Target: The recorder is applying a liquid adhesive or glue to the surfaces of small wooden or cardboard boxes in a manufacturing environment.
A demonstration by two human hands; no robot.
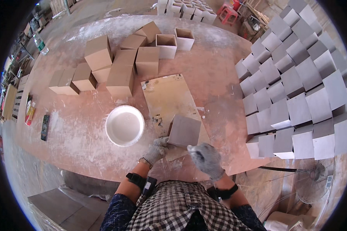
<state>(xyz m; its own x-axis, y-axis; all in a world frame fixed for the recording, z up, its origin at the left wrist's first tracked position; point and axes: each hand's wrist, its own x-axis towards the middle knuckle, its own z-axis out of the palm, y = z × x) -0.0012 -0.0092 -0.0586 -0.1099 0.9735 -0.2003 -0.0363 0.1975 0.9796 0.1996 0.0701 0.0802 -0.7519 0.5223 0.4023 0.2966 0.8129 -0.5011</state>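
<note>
A small cardboard box (184, 131), grey on top and brown at its left side, rests on a stained tan board (166, 94) in front of me. My gloved left hand (155, 151) is at the box's near left corner, its fingers closed against the lower edge. Just off the near right corner is my gloved right hand (207, 161), curled closed; whatever its fingers may hold is hidden. To the left of the board stands a round white tub (125, 126) with pale contents.
Brown boxes (121, 77) cluster at the far left, beside two open white-sided boxes (166, 46). A tall stack of whitish boxes (297, 88) rises at the right. A dark remote-like object (45, 128) and a plastic bottle (40, 44) sit leftward. A fan (312, 179) stands lower right.
</note>
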